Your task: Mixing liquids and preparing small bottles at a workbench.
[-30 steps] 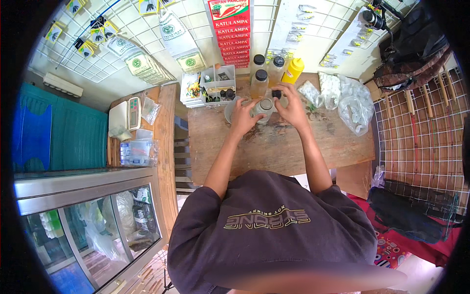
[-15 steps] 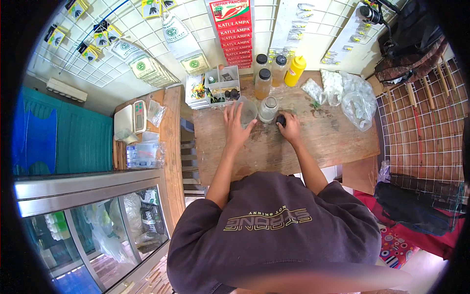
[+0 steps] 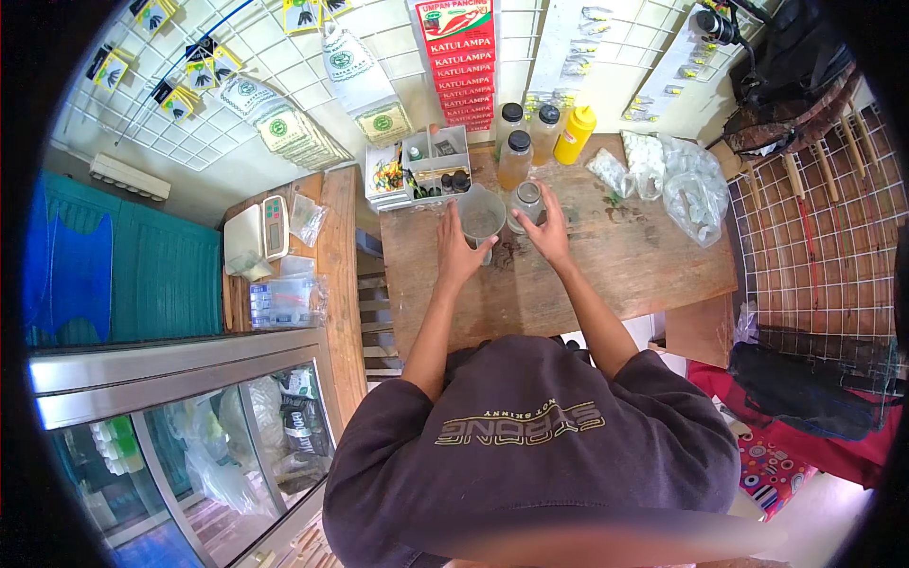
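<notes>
My left hand [image 3: 461, 244] is curled around the near left side of a clear plastic cup [image 3: 483, 214] on the wooden table [image 3: 606, 275]. Just right of the cup stands an uncapped clear bottle [image 3: 526, 196], gripped by my right hand [image 3: 549, 232] from its right side. The bottle's mouth faces up, and cup and bottle are close together. Behind them are a black-capped bottle of amber liquid [image 3: 514, 168] and two more dark-capped bottles [image 3: 545, 137]. A yellow squeeze bottle [image 3: 574, 137] stands to their right.
A grey divided organizer [image 3: 393, 197] sits at the table's back left. Plastic bags [image 3: 689, 194] lie at the back right. On a side table to the left is a white scale [image 3: 248, 237]; a glass-topped cabinet [image 3: 204, 379] stands nearer. Packets hang on a wall grid [image 3: 208, 133].
My right hand has left the black cap and moved left onto the clear bottle. That cap no longer shows. My left hand stays at the cup. The whole view has shifted slightly.
</notes>
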A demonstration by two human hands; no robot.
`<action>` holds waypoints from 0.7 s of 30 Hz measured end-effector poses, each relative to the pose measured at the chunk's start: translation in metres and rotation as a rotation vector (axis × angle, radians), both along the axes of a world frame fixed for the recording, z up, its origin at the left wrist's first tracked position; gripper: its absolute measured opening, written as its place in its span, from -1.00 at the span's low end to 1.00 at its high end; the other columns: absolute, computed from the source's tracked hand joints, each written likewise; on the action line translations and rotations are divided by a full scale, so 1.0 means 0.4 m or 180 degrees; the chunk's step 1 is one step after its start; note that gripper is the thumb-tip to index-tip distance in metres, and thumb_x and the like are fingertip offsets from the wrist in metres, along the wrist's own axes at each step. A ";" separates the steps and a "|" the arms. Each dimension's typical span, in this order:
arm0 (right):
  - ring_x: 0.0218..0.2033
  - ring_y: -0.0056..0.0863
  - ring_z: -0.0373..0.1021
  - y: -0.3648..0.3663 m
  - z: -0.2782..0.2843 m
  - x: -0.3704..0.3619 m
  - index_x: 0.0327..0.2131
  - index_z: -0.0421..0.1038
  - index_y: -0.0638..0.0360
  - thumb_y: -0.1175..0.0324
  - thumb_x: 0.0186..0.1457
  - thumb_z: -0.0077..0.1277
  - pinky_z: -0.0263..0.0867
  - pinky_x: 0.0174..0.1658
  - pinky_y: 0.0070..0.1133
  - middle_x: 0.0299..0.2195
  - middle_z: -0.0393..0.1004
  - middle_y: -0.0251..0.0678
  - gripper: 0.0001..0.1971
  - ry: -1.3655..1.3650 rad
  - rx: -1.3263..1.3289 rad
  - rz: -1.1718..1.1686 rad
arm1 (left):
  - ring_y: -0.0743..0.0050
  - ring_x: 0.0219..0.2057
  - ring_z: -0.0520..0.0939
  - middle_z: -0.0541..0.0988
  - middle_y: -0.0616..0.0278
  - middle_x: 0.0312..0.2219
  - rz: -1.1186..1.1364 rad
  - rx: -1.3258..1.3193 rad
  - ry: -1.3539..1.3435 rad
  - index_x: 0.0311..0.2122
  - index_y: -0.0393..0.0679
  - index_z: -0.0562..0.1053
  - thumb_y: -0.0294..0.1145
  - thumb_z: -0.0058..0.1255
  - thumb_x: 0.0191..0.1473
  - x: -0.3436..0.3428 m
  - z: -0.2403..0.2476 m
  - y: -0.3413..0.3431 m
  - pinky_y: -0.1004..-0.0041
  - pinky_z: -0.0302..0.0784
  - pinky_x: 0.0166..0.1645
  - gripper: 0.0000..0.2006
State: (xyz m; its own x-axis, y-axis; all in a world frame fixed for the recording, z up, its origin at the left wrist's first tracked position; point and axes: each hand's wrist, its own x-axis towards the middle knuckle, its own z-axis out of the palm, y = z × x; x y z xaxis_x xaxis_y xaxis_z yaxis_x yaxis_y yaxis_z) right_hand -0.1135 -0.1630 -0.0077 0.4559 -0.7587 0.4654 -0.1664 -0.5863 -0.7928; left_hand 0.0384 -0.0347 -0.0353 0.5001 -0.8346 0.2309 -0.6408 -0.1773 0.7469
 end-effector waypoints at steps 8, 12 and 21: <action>-0.18 -0.16 0.32 -0.036 0.055 -0.013 0.08 0.31 0.02 0.14 -0.17 0.26 0.21 -0.10 -0.39 -0.25 0.33 -0.15 -0.33 0.1056 -0.0509 0.0481 | -0.21 0.23 0.11 0.08 -0.14 0.23 -0.0133 0.0455 0.0114 0.28 -0.29 -0.07 -0.07 0.29 -0.20 0.016 0.005 -0.003 0.05 -0.03 0.30 0.05; -0.21 -0.24 0.31 -0.051 0.093 -0.024 0.06 0.35 -0.04 0.07 -0.24 0.25 0.12 -0.12 -0.43 -0.25 0.33 -0.18 -0.31 0.1853 -0.0770 0.0730 | -0.18 0.23 0.13 0.14 -0.11 0.22 -0.0162 0.0322 0.0007 0.27 -0.26 -0.03 -0.08 0.28 -0.20 0.026 0.008 -0.005 0.06 -0.03 0.30 0.01; -0.11 -0.28 0.35 -0.063 0.124 -0.026 0.07 0.34 -0.18 0.10 -0.34 0.29 0.09 -0.11 -0.35 -0.17 0.33 -0.22 -0.26 0.2698 -0.0927 0.0875 | -0.25 0.23 0.12 0.10 -0.02 0.26 -0.0210 0.0610 0.0236 0.29 -0.17 -0.04 -0.06 0.28 -0.24 0.036 0.007 -0.014 0.09 -0.01 0.32 0.03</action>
